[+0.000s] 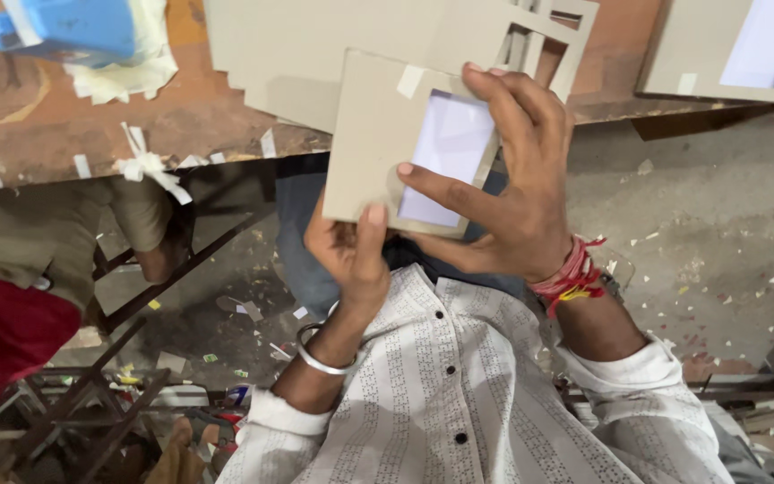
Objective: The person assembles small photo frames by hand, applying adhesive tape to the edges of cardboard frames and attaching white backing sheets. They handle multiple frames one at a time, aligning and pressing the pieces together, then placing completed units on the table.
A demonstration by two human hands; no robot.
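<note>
Nearest to me is my own white shirt (459,394), with a steel bangle (320,358) on my left wrist and red threads (571,278) on my right wrist. Just above them I hold one grey card (378,134) with both hands, in the air in front of my chest, not resting on anything.

My left hand (347,251) grasps the card from below; the thumb presses on the lower edge and the other fingers are hidden behind it. My right hand (503,179) grasps the same card from the right side, with the thumb lying across the front and the fingertips curled over the top right corner. Both hands touch the card, so neither one is nearer. The card's long axis runs up and away from me, tilted a little to the right. In its right half there is one pale window (450,157), and one small piece of tape (410,81) sits at its upper left corner.

Further away is the brown table (55,125), with scraps of tape along its edge. On it I count one pile of grey boards (315,45), one more card with a pale window (727,45) at far right, and one blue thing (73,27) at far left. At the left edge sits another person's red cloth (2,332).
</note>
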